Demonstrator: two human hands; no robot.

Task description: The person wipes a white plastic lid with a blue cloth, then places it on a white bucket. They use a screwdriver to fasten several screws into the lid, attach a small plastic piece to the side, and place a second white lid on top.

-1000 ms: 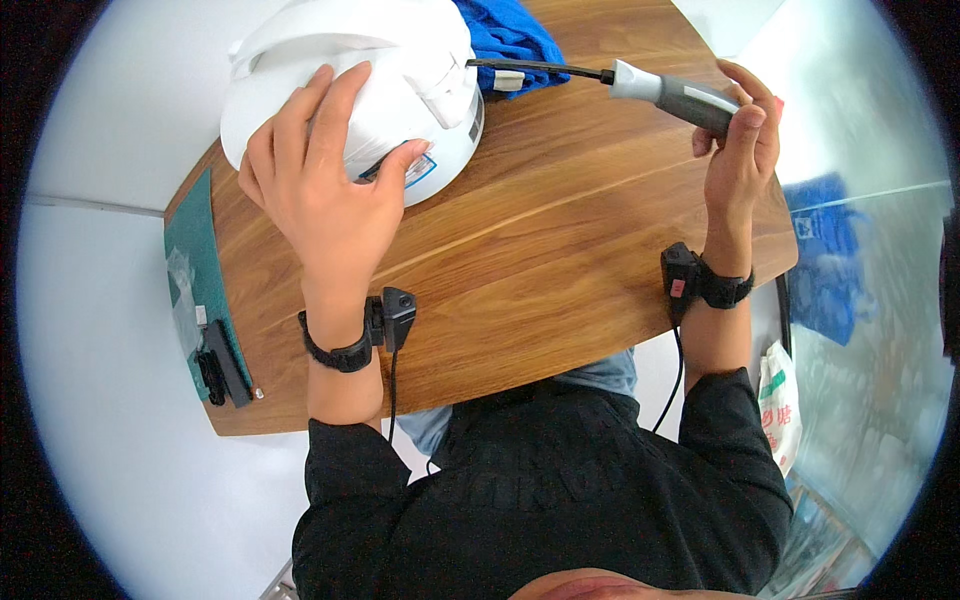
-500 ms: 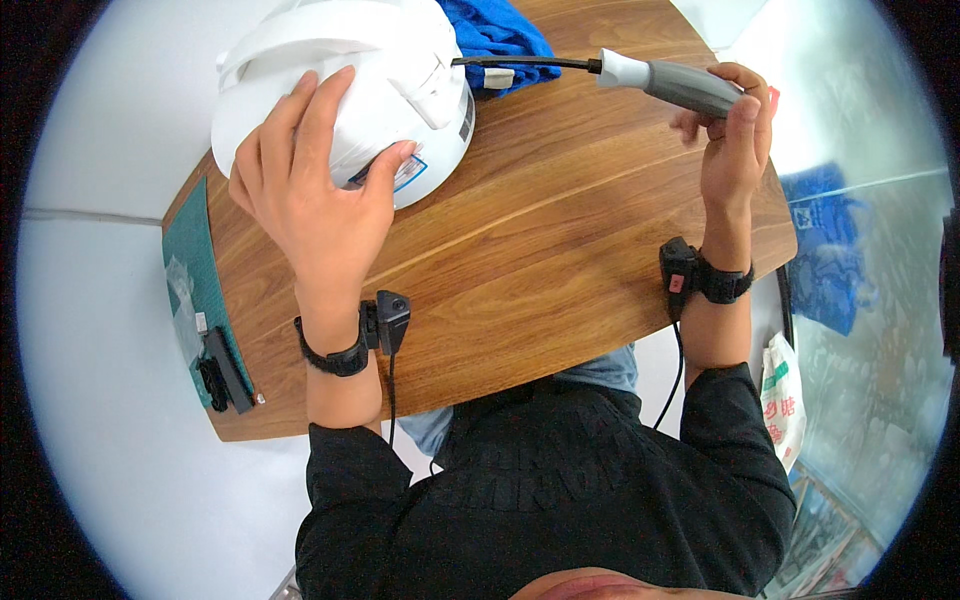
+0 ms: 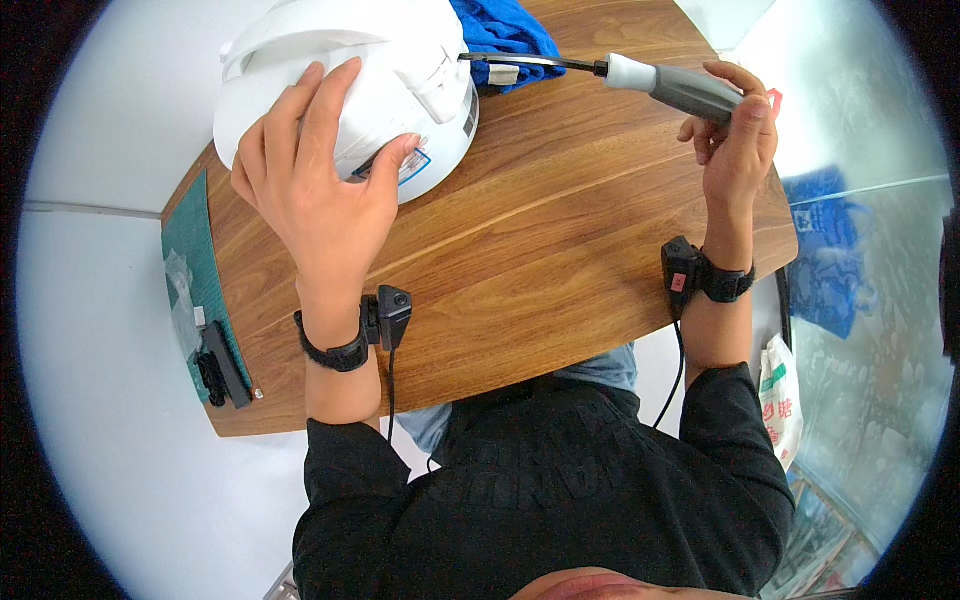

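Observation:
A rounded white appliance (image 3: 385,105) with a carrying handle, which looks like a rice cooker, stands at the far left of the table. My left hand (image 3: 320,185) is curved over its near side, fingers and thumb spread apart and pressed against the shell. At the right, my right hand (image 3: 735,140) holds the grey and white handle of a screwdriver (image 3: 680,90), with the fingers loosely round its butt end. The long dark shaft runs leftward, and its tip meets the appliance's right side near a raised part. Whether the tip sits inside a hole cannot be made out.
Behind the shaft lies a crumpled blue cloth (image 3: 510,40). On the wooden table (image 3: 540,240), a green mat (image 3: 187,215) at the left edge carries a clear plastic bag and a black object (image 3: 228,365). Beyond the right edge are a blue bag (image 3: 828,255) and a white sack (image 3: 780,400).
The screwdriver and my right hand have shifted slightly right and nearer. The appliance has moved a little to the right in the picture, with my left hand still on it.

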